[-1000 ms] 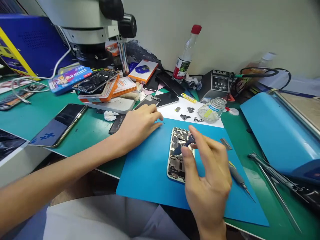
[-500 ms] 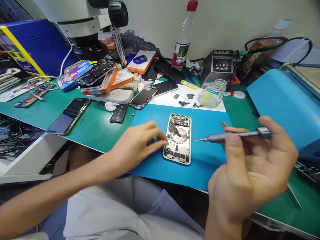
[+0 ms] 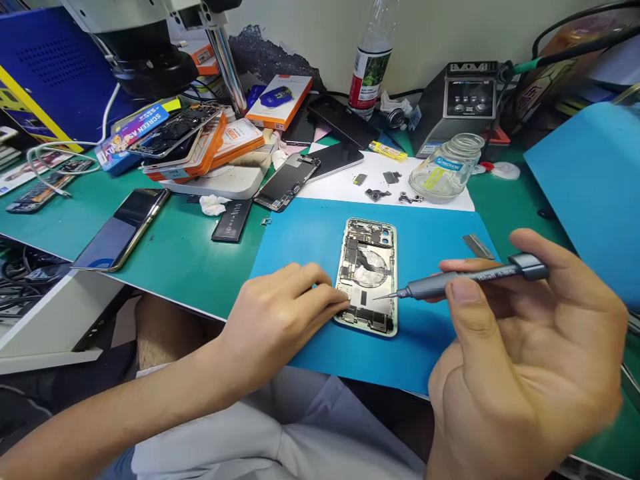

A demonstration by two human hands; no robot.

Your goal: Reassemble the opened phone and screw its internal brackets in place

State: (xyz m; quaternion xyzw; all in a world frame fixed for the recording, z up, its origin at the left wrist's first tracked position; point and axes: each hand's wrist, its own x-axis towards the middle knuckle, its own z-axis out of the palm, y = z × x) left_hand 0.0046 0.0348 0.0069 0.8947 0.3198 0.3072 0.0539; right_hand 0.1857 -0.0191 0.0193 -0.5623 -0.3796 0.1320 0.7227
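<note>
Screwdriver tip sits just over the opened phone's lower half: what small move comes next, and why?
Probably lower the screwdriver tip a little, onto the board of the opened phone. The right hand holds the driver nearly level, its tip over the lower half, seemingly just short of contact. The left hand presses its fingertips against the phone's left edge on the blue mat.

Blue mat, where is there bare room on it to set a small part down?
The blue mat is bare left of the opened phone, toward the battery, and along its near edge below the phone. Right of the phone is crowded: screwdriver, right hand. The left hand touches the phone's left edge.
</note>
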